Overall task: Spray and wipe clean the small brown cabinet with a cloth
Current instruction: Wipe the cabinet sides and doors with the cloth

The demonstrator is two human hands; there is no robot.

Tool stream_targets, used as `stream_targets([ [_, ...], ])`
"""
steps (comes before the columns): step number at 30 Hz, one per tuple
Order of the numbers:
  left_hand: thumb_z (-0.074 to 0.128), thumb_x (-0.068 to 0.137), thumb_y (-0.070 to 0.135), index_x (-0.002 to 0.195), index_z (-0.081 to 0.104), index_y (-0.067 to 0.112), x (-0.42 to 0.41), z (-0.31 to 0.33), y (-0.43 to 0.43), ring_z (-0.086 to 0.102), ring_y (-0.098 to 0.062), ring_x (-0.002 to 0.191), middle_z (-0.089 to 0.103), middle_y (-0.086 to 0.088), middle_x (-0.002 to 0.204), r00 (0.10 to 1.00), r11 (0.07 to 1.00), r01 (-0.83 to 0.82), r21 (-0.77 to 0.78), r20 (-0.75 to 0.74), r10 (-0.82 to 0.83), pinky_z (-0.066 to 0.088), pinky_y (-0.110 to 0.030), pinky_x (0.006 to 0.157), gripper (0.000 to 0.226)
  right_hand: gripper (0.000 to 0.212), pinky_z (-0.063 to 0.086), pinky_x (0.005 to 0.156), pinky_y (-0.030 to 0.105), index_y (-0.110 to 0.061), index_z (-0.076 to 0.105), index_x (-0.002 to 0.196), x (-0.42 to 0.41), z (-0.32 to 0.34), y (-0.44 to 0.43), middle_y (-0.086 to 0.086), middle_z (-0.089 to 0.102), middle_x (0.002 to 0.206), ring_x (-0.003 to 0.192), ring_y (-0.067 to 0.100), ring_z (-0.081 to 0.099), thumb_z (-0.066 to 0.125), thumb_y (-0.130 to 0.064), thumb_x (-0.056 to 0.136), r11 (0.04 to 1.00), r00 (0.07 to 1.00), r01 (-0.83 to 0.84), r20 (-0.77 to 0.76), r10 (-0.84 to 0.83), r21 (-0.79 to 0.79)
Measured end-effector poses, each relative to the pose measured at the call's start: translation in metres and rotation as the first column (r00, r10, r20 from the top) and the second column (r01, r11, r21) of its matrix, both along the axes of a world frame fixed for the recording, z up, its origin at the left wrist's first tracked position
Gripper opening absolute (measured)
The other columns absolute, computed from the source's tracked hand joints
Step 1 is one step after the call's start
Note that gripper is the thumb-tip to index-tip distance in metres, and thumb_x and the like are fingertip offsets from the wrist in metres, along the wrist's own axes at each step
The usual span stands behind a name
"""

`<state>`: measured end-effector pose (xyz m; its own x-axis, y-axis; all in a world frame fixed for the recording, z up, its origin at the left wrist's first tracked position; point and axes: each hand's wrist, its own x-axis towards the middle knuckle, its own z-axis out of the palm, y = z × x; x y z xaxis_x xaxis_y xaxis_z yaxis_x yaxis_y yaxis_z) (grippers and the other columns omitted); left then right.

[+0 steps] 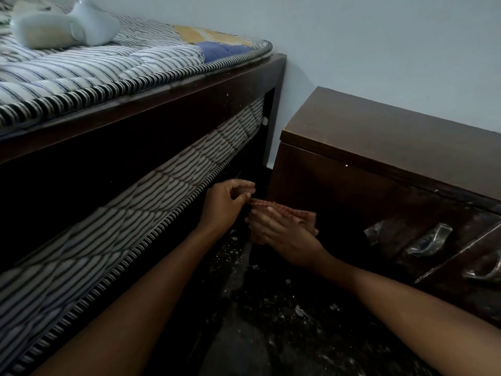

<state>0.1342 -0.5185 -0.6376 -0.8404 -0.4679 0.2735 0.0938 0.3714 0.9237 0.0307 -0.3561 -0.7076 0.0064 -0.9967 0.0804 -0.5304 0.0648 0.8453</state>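
The small brown cabinet (pixel 379 147) stands on the right against the pale wall, its front drawers with metal handles facing lower right. A reddish checked cloth (pixel 303 214) lies against the cabinet's left side panel, low down. My right hand (pixel 282 234) presses flat on the cloth. My left hand (pixel 225 204) pinches the cloth's left edge with thumb and fingertips, in the gap between bed and cabinet. A white spray bottle (pixel 67 27) lies on its side on the mattress at the top left.
A dark wooden bed frame (pixel 189 96) with a striped mattress (pixel 95 66) fills the left. A second striped mattress (pixel 135 213) sits below it. The dark speckled floor (pixel 271 321) runs between bed and cabinet. Metal drawer handles (pixel 428 241) stick out at the right.
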Motion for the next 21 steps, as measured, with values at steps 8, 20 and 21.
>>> stream_targets([
  [8, 0.062, 0.087, 0.006, 0.115, 0.064, 0.009, -0.002, -0.004, 0.008, 0.064, -0.001, 0.094, 0.071, -0.001, 0.1, 0.999, 0.999, 0.033, -0.014, 0.037, -0.033, 0.048, -0.006, 0.08, 0.029, 0.062, 0.003, 0.115, 0.023, -0.028, -0.012, 0.146, -0.012, -0.074, 0.045, -0.006, -0.021, 0.155, 0.144, 0.008, -0.003, 0.021, -0.043, 0.096, 0.988, 0.957, 0.141, 0.244, -0.153, 0.065],
  [20, 0.079, 0.071, 0.012, 0.092, 0.062, 0.012, -0.021, -0.016, 0.025, 0.064, -0.013, 0.072, 0.059, 0.006, 0.081, 0.999, 0.974, -0.04, -0.223, -0.005, 0.04, 0.057, -0.035, 0.071, 0.027, 0.057, 0.0, 0.116, 0.043, -0.005, 0.039, 0.137, -0.005, -0.017, 0.057, 0.006, 0.038, 0.147, 0.139, 0.026, 0.024, 0.029, -0.017, 0.083, 0.995, 0.968, -0.027, 0.25, 0.002, 0.098],
  [21, 0.079, 0.071, 0.012, 0.091, 0.061, 0.012, -0.021, -0.017, 0.025, 0.064, -0.012, 0.072, 0.059, 0.006, 0.082, 0.999, 0.97, -0.041, -0.238, -0.011, 0.039, 0.057, -0.035, 0.069, 0.027, 0.057, 0.002, 0.115, 0.043, -0.006, 0.041, 0.136, -0.003, -0.022, 0.045, 0.007, 0.041, 0.145, 0.137, 0.025, 0.031, 0.027, -0.017, 0.082, 0.993, 0.964, -0.016, 0.265, -0.015, 0.117],
])
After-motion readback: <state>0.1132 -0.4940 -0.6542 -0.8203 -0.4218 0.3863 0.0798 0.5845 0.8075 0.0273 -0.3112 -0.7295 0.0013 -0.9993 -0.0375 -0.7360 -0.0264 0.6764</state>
